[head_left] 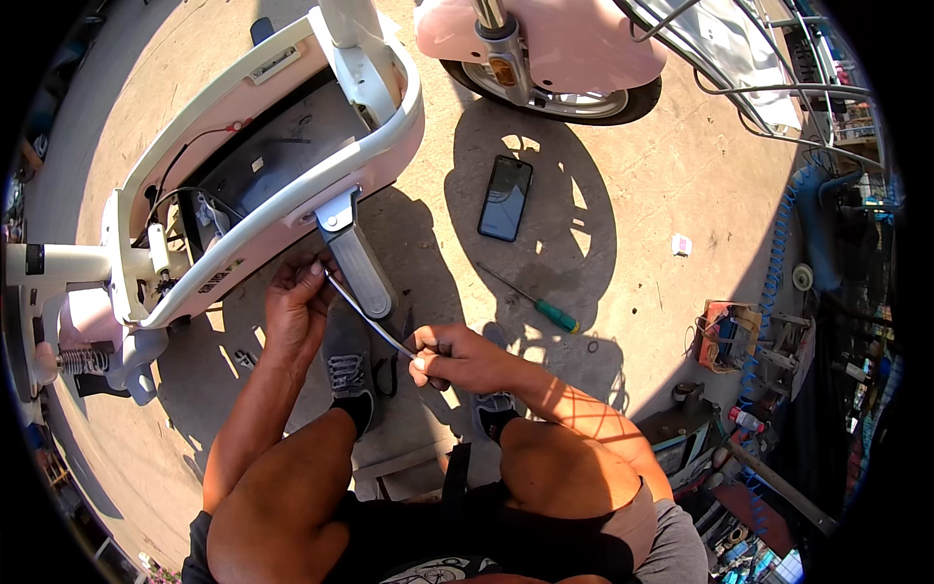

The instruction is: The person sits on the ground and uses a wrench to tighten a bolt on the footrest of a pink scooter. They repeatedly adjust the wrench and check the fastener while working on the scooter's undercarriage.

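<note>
i wear grey shoes (347, 360) with pale laces (346, 376), black socks (363, 413), a short grey sleeve (681, 547) at the frame's lower right, and black cloth (418, 530) bearing a pale print (440, 571).

1 wide fisheye camera on the person's head looks steeply down. The thighs (282, 496) loom nearest, low in the view; the left hand (297, 307) and right hand (457, 358) sit near its middle, the ground (642, 195) farther below.
</note>
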Motion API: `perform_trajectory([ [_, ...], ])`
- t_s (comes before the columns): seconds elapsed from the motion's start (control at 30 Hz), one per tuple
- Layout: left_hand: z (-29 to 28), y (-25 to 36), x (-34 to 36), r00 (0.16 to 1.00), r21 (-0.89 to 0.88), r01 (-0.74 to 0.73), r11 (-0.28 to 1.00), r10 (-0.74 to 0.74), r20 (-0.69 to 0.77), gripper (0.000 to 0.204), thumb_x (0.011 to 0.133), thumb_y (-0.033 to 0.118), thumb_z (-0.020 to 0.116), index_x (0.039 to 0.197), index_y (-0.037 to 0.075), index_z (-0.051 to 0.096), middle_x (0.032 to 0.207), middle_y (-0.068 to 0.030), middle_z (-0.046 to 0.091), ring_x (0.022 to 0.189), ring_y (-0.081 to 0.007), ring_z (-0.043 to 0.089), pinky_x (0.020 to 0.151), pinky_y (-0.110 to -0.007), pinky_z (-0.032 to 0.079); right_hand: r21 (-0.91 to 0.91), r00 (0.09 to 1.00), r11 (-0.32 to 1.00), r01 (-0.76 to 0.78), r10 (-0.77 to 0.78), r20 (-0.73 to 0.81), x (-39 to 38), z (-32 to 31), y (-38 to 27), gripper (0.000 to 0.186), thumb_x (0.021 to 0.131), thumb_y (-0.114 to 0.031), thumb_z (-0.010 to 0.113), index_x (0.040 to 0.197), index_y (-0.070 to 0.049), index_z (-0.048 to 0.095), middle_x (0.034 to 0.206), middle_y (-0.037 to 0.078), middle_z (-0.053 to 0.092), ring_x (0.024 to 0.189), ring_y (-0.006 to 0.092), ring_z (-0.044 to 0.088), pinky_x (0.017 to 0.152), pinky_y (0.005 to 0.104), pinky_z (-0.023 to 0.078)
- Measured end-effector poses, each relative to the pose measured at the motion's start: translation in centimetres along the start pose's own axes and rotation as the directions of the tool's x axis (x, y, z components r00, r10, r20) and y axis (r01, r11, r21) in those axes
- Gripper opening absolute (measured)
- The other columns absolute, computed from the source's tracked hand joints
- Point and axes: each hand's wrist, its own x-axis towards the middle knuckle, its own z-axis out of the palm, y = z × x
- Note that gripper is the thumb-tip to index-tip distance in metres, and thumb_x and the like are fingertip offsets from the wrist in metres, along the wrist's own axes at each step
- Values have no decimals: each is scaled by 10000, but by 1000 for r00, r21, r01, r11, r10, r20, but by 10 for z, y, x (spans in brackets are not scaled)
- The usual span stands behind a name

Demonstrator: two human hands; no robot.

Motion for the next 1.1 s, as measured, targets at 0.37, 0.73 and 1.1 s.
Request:
perform_trajectory([
  [0.37,3,11,5,998,-13,-6,1000,7,57,227,932,47,599,1154,5,583,1082,-109,641,1001,-208,639,909,-348,553,-87,997,995,57,-61,-37,5,10,-7,168,985,-170,530,1056,-21,558,816,12,632,648,52,514,592,225,438],
  [0.73,9,17,3,996,-27,24,999,-22,85,239,936,96,617,1167,34,604,1061,-100,658,949,-215,661,838,-377,584,-127,996,989,71,-78,-53,6,12,-8,207,985,-176,528,1115,-17,553,838,11,630,665,48,522,598,222,449],
  [1.1,13,21,4,994,-59,63,996,-57,96,308,927,123,639,1219,45,584,1008,-76,651,938,-210,650,824,-380,564,-208,989,975,79,-102,-105,7,20,-16,149,968,-111,510,1073,-21,565,805,3,620,647,65,503,598,243,432],
])
